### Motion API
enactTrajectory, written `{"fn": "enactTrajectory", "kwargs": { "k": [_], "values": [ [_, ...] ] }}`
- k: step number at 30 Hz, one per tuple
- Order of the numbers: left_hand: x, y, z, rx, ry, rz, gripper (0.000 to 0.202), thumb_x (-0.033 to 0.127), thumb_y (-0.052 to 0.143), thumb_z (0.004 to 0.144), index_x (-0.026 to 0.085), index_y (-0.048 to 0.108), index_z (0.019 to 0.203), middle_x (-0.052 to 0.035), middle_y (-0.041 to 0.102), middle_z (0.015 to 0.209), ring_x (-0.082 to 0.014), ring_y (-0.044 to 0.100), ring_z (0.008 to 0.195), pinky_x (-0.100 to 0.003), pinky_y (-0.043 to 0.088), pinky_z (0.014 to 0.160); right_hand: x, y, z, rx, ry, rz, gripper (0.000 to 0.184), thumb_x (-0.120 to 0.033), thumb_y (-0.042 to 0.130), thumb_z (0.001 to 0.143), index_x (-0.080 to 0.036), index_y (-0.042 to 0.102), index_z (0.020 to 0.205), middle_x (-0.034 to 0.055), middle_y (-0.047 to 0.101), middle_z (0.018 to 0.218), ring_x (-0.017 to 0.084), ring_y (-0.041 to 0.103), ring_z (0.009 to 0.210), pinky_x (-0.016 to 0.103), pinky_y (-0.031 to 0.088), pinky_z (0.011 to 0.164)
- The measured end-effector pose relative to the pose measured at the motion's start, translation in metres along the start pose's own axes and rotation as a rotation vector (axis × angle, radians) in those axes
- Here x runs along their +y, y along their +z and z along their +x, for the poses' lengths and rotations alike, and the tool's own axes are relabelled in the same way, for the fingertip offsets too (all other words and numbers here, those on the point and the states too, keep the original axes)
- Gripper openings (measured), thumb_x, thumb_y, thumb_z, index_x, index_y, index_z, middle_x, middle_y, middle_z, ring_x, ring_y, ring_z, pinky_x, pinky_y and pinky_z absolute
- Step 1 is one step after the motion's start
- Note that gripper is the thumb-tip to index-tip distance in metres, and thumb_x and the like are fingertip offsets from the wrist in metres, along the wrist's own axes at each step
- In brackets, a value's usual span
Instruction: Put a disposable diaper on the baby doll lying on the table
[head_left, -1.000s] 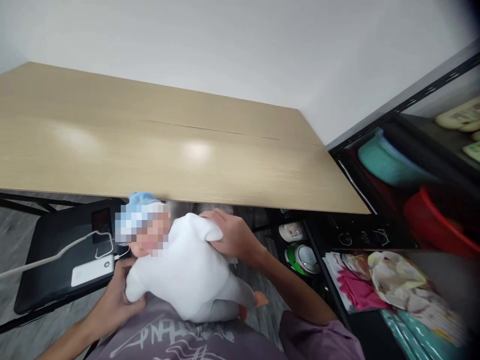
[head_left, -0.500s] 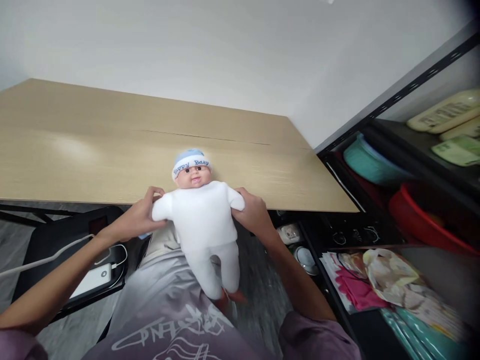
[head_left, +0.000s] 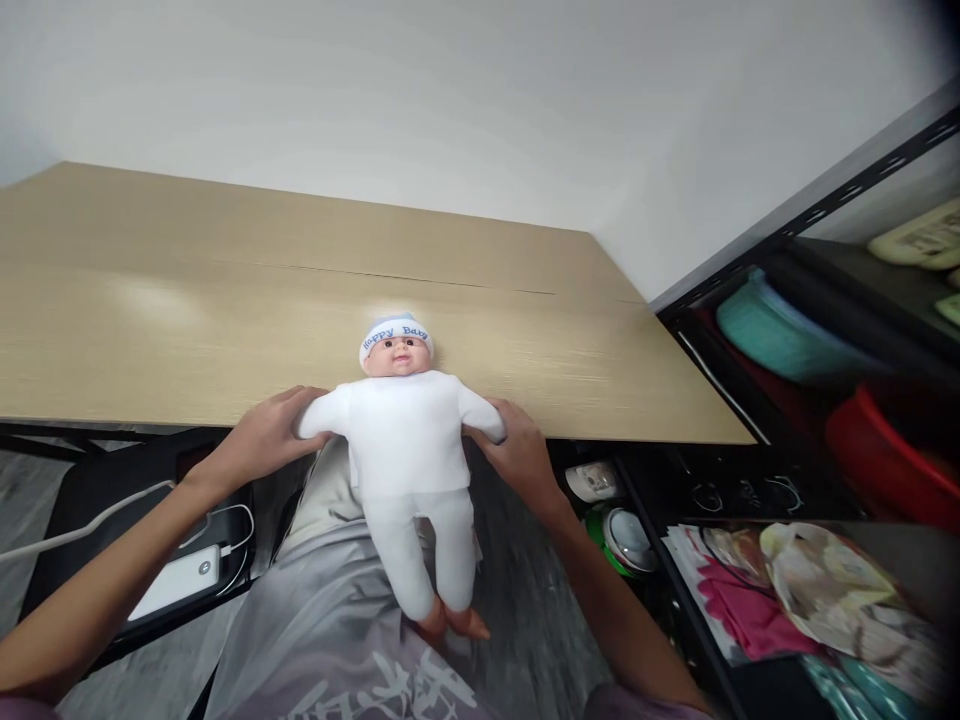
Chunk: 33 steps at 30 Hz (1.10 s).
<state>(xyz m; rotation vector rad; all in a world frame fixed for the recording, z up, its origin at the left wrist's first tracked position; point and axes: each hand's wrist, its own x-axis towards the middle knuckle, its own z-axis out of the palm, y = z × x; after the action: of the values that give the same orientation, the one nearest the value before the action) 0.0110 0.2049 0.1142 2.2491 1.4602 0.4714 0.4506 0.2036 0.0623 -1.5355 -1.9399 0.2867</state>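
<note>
A baby doll (head_left: 409,440) in a white top and pale trousers faces me, its head over the table's front edge and its legs hanging above my lap. It wears a white and blue hat (head_left: 396,331) lettered "Happy Baby". My left hand (head_left: 277,430) is closed around the doll's arm on the left of the view. The other arm of the doll is gripped by my right hand (head_left: 517,448), the fingers partly hidden behind it. Both doll arms are stretched out sideways, and its bare feet (head_left: 454,622) show at the bottom.
A wooden table (head_left: 187,340) spans the front, against a pale wall. At left, a white power bank (head_left: 180,583) with a cable lies on a black seat (head_left: 82,510). On the right, a shelf holds a teal basin (head_left: 787,335), a red basin (head_left: 885,450) and bagged items (head_left: 817,570).
The doll has been straightened and its arms spread slightly wider; its feet now show more fully. Both hands keep their hold. My view has shifted a little.
</note>
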Motion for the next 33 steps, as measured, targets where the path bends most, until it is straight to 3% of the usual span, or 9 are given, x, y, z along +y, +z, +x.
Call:
{"fn": "enactTrajectory", "kwargs": {
  "k": [5,8,14,21,33],
  "values": [
    [-0.019,0.001,0.026,0.106,-0.064,0.137,0.064,0.077,0.063,0.103,0.021,0.070,0.132,-0.0160,0.080,0.124,-0.0397,0.074,0.116,-0.048,0.055,0.100,0.007,0.019,0.022,0.056,-0.030,-0.101,0.046,-0.062,0.061,0.114,-0.024,0.073,0.136,0.0143,0.081,0.127,0.038,0.070,0.118,0.050,0.056,0.102],
    [-0.034,-0.001,0.050,0.157,-0.116,0.206,0.066,0.081,0.060,0.102,0.020,0.069,0.126,-0.0180,0.079,0.120,-0.0414,0.073,0.115,-0.049,0.055,0.098,0.012,0.032,0.044,0.070,-0.030,-0.126,0.049,-0.064,0.058,0.115,-0.022,0.072,0.137,0.0155,0.080,0.128,0.038,0.069,0.119,0.049,0.055,0.102],
    [-0.062,-0.006,0.104,0.249,-0.181,0.305,0.073,0.087,0.053,0.102,0.019,0.067,0.126,-0.0207,0.078,0.116,-0.0435,0.071,0.113,-0.051,0.055,0.095,0.027,0.056,0.106,0.036,-0.038,-0.177,0.052,-0.066,0.054,0.117,-0.020,0.071,0.132,0.0174,0.079,0.124,0.038,0.067,0.115,0.050,0.054,0.103],
    [-0.101,-0.001,0.171,0.366,-0.122,0.427,0.072,0.080,0.050,0.102,0.015,0.068,0.127,-0.0247,0.077,0.117,-0.0450,0.068,0.116,-0.054,0.052,0.100,0.046,0.084,0.181,0.089,-0.097,-0.213,0.054,-0.067,0.052,0.117,-0.018,0.071,0.130,0.0203,0.079,0.124,0.040,0.068,0.116,0.052,0.056,0.104],
    [-0.164,-0.027,0.293,0.497,-0.129,0.371,0.069,0.081,0.065,0.091,0.020,0.070,0.123,-0.0176,0.080,0.121,-0.0395,0.073,0.107,-0.047,0.051,0.092,0.096,0.123,0.298,0.160,-0.207,-0.157,0.063,-0.075,0.049,0.116,-0.019,0.071,0.134,0.0194,0.079,0.128,0.039,0.068,0.118,0.054,0.056,0.108]
  ]
}}
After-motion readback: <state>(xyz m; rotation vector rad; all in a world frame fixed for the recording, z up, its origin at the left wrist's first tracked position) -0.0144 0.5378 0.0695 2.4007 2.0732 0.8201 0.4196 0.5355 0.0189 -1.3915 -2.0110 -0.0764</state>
